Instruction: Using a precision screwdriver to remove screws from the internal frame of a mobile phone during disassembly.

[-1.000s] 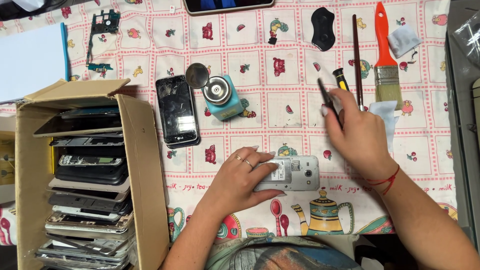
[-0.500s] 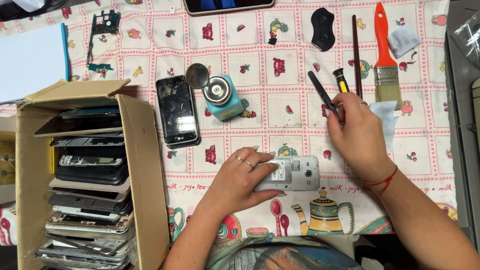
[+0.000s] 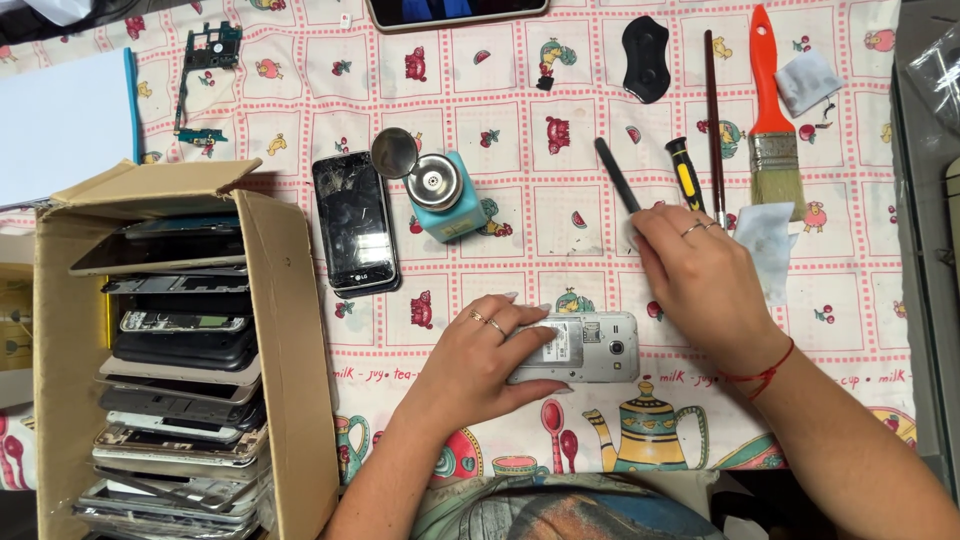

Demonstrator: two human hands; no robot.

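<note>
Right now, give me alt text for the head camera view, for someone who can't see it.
A person's left hand steadies a silver phone lying back-up on a patterned tablecloth, while the right hand holds a thin black tool. Nearby are a cracked black phone, a teal dispenser bottle, an orange-handled brush and a cardboard box of phones.

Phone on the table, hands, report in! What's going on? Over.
Left hand holding the silver phone flat on the tablecloth. Right hand gripping a thin black tool beside it. Nothing between tool and phone.
</note>
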